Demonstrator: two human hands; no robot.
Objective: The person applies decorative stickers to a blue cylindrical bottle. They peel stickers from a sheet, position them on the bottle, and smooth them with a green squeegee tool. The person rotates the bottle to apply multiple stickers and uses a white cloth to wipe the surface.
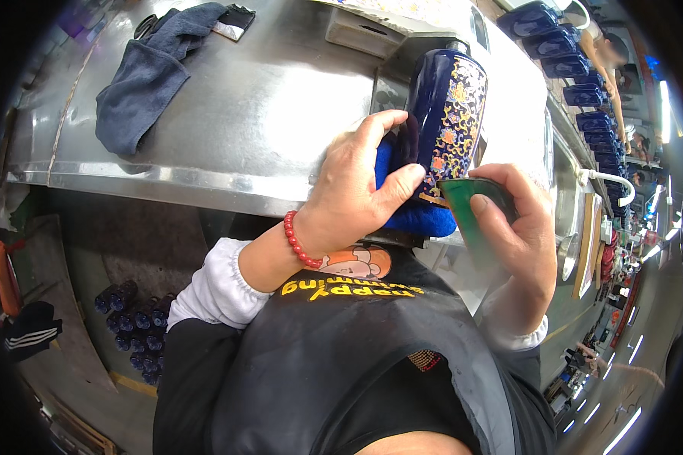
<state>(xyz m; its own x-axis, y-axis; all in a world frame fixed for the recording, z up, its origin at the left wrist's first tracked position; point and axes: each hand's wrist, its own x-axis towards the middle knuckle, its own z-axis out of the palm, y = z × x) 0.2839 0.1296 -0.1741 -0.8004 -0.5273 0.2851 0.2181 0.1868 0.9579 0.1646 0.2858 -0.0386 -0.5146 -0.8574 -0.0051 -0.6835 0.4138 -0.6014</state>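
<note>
At the near edge of the metal bench [258,98]: a glossy dark-blue bottle [449,125] with a floral scroll pattern in gold, orange and white, its narrow neck pointing away from the person and its base toward the apron.
Blue cloth: a bright-blue cloth [425,220] shows under and beside the base end of the bottle.
Left hand: the left hand [357,178] lies against the bottle's left side, thumb and index finger spread well apart, the thumb tip at the patterned face near the base; the other fingers are hidden, so I cannot tell how they stand.
Right hand: the right hand [517,224] pinches a translucent green scraper [463,216] between thumb and bent fingers, its top edge right by the base end of the pattern; whether it touches the glass I cannot tell.
Wrist and clothing: a red bead bracelet [300,241] circles the left wrist, above a white cuff [216,280]; a dark apron [281,364] carries a cartoon print and yellow lettering.
Bench top: a crumpled grey-blue towel [144,87] lies well to the left, a metal block [364,34] near the bottle's neck end.
Below the bench: a cluster of dark-blue bottles [136,326] stands at lower left.
Far right: a row of dark-blue containers [550,42] runs along a line, with a co-worker's arm [613,95] beside it.
</note>
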